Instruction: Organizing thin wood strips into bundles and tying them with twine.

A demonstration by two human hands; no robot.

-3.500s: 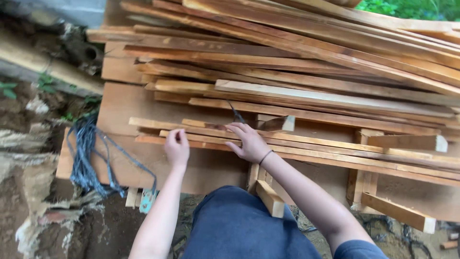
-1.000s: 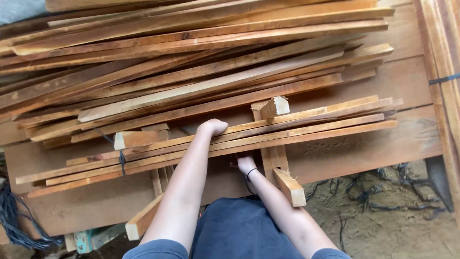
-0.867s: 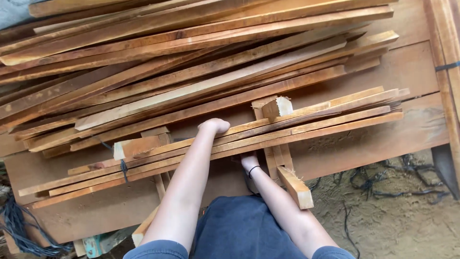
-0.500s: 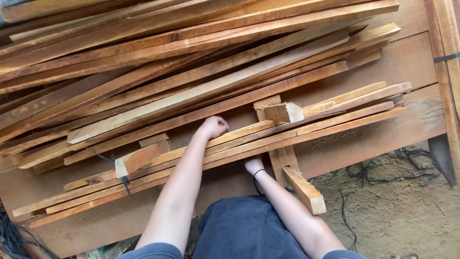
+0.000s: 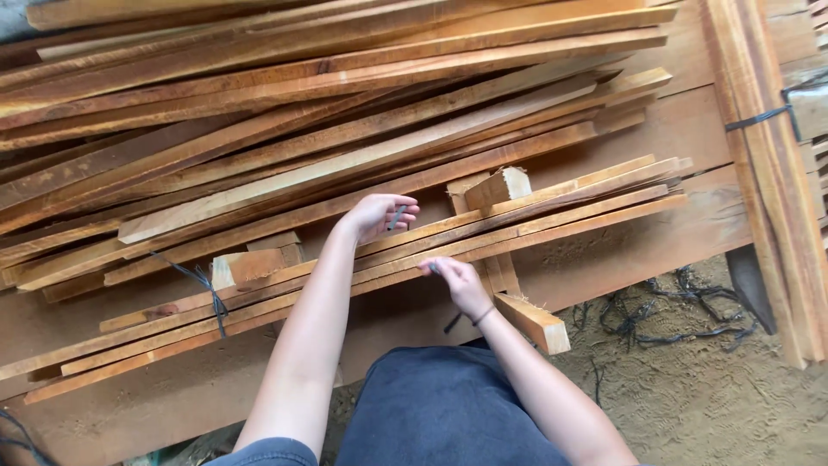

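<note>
Two hands are at one bundle of about four thin wooden slats (image 5: 552, 211). Your left hand (image 5: 379, 216) sits atop it, fingers (image 5: 404, 210) curled round a dark strap end (image 5: 395, 218). Your right hand (image 5: 461, 285), just below the slats, pinches the strap's other end (image 5: 434, 268).

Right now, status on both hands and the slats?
Left hand and right hand each pinch the dark strap around the slat bundle. Wood block close by.
</note>
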